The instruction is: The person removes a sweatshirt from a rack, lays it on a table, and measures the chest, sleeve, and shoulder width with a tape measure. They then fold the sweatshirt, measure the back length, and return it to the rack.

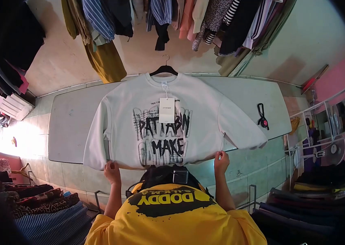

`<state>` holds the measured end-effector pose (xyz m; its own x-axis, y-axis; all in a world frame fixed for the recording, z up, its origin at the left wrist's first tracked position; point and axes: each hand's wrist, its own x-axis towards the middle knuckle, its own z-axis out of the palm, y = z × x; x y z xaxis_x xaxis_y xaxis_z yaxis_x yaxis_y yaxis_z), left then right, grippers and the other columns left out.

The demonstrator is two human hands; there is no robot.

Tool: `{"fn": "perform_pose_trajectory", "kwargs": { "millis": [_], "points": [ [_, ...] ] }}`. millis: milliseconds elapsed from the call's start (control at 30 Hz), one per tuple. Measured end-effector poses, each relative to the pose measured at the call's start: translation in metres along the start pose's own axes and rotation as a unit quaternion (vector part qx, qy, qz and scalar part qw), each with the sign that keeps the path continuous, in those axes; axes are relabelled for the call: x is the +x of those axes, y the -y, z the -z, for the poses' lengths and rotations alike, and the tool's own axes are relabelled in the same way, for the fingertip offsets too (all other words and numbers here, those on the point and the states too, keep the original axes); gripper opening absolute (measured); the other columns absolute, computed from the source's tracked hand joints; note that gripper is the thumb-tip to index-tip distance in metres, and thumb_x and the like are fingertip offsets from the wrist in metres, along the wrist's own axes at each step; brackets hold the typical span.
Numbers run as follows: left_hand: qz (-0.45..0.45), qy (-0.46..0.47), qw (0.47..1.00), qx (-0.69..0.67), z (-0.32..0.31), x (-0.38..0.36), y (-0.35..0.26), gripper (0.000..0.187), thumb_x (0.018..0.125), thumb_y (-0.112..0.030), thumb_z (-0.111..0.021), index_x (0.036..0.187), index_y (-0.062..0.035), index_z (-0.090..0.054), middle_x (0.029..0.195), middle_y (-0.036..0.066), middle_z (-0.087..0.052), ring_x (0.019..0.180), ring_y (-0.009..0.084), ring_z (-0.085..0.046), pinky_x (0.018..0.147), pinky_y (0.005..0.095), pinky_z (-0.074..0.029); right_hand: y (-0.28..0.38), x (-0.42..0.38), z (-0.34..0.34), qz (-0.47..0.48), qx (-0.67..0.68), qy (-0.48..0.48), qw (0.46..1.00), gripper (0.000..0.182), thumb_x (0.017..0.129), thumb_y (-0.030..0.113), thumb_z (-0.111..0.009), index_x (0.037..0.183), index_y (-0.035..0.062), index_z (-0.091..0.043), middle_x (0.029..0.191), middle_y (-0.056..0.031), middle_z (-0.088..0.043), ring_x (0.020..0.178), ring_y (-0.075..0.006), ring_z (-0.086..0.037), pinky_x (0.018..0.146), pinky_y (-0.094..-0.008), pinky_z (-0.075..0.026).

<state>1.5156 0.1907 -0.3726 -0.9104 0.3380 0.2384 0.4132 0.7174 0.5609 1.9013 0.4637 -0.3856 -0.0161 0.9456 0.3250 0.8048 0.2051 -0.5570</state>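
A white sweatshirt (205,106) with black printed lettering lies spread over the table, its neck at the far side and its hem toward me. A black hanger (164,70) with a metal hook sits in its neck opening. From the collar hangs a white paper tag (166,110), resting on the print. My left hand (112,170) pinches the hem at its left corner. At the right corner of the hem, my right hand (221,161) grips the fabric between thumb and fingers. Both sleeves stretch outward beyond my hands.
The white table (72,118) has a black strap-like item (262,117) on its right part. Clothes (160,16) hang along the wall ahead. Folded fabrics (50,208) are stacked at left, and dark garments (303,204) at right. A fan (335,153) stands near a white rack.
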Motion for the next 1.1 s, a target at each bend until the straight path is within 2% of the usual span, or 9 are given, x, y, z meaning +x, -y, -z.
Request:
{"fn": "perform_pose_trajectory", "kwargs": {
  "millis": [300,400,500,567,733,867,933,1000,1100],
  "points": [
    [-0.083,0.077,0.992,0.06,0.01,0.017,-0.013,0.015,0.078,-0.011,-0.053,0.082,0.0017,-0.059,0.076,0.016,-0.058,0.073,0.0342,-0.055,0.066,0.0393,-0.044,0.001,0.026,0.004,-0.012,-0.168,0.062,0.984,0.015,0.075,0.014,-0.052,0.077,-0.0007,-0.055,0.078,-0.0182,-0.058,0.067,-0.0326,-0.056,0.061,-0.0403,-0.045],
    [-0.031,0.082,0.996,0.016,-0.002,0.025,0.018,0.014,0.08,-0.01,-0.051,0.082,0.002,-0.056,0.077,0.016,-0.057,0.072,0.0312,-0.055,0.066,0.0366,-0.043,-0.04,0.048,0.012,-0.134,0.085,0.114,0.981,0.012,0.071,0.01,-0.053,0.073,-0.0016,-0.057,0.064,-0.0149,-0.058,0.054,-0.0252,-0.056,0.052,-0.0348,-0.045],
    [0.15,0.11,0.962,-0.201,-0.005,0.035,0.035,0.015,0.088,-0.014,-0.044,0.085,-0.0017,-0.052,0.068,0.0,-0.045,0.063,0.0076,-0.04,0.058,0.0222,-0.037,-0.027,0.081,0.046,-0.309,0.45,0.146,0.825,0.02,0.081,0.015,-0.048,0.089,-0.0005,-0.057,0.076,-0.0056,-0.058,0.068,-0.0126,-0.055,0.063,-0.0312,-0.046],
    [0.179,0.123,0.947,-0.235,-0.008,0.044,0.039,0.015,0.089,-0.014,-0.043,0.088,-0.0013,-0.05,0.071,0.001,-0.045,0.065,0.0092,-0.041,0.06,0.0238,-0.037,-0.01,0.093,0.047,-0.328,0.537,0.124,0.767,0.021,0.083,0.016,-0.047,0.091,-0.0002,-0.056,0.079,-0.0051,-0.057,0.071,-0.0111,-0.054,0.068,-0.0288,-0.045],
    [0.123,0.092,0.973,-0.172,-0.01,0.045,0.03,0.016,0.09,-0.014,-0.039,0.094,0.0001,-0.046,0.079,0.009,-0.048,0.074,0.0186,-0.043,0.07,0.0318,-0.038,-0.046,0.104,0.023,-0.209,0.294,0.186,0.914,0.024,0.086,0.021,-0.047,0.09,-0.001,-0.055,0.082,-0.0023,-0.055,0.078,-0.0142,-0.051,0.071,-0.0272,-0.04],
    [0.033,0.066,0.988,-0.133,-0.007,0.046,0.027,0.015,0.089,-0.014,-0.04,0.09,0.0003,-0.045,0.082,0.017,-0.049,0.077,0.0291,-0.047,0.072,0.0364,-0.038,-0.051,0.105,0.011,-0.226,0.356,0.105,0.901,0.026,0.086,0.022,-0.048,0.09,-0.0027,-0.054,0.079,-0.0063,-0.057,0.075,-0.0193,-0.053,0.071,-0.0324,-0.041],
    [-0.019,0.059,0.991,-0.116,-0.007,0.046,0.022,0.016,0.088,-0.015,-0.042,0.088,0.0007,-0.044,0.08,0.02,-0.048,0.076,0.0327,-0.048,0.07,0.0385,-0.038,-0.056,0.1,0.008,-0.097,0.069,0.157,0.98,0.024,0.086,0.021,-0.047,0.088,-0.0018,-0.053,0.077,-0.0115,-0.056,0.071,-0.0225,-0.052,0.068,-0.0332,-0.042],
    [-0.069,0.143,0.987,-0.023,-0.002,0.042,0.018,0.019,0.085,-0.017,-0.046,0.082,0.0013,-0.044,0.073,0.021,-0.047,0.072,0.0347,-0.05,0.064,0.0425,-0.038,-0.057,0.094,0.003,-0.078,0.07,0.135,0.985,0.022,0.086,0.02,-0.047,0.088,-0.001,-0.053,0.078,-0.0138,-0.056,0.07,-0.0243,-0.052,0.067,-0.0337,-0.042],
    [-0.01,0.149,0.989,-0.023,0.003,0.049,0.009,0.021,0.082,-0.017,-0.052,0.073,0.0002,-0.044,0.063,0.018,-0.045,0.062,0.0305,-0.05,0.056,0.0411,-0.037,-0.044,0.094,-0.008,-0.06,0.105,-0.002,0.993,0.019,0.086,0.018,-0.047,0.088,-0.0001,-0.053,0.076,-0.014,-0.055,0.066,-0.0239,-0.05,0.064,-0.0326,-0.042]
  ]
}}
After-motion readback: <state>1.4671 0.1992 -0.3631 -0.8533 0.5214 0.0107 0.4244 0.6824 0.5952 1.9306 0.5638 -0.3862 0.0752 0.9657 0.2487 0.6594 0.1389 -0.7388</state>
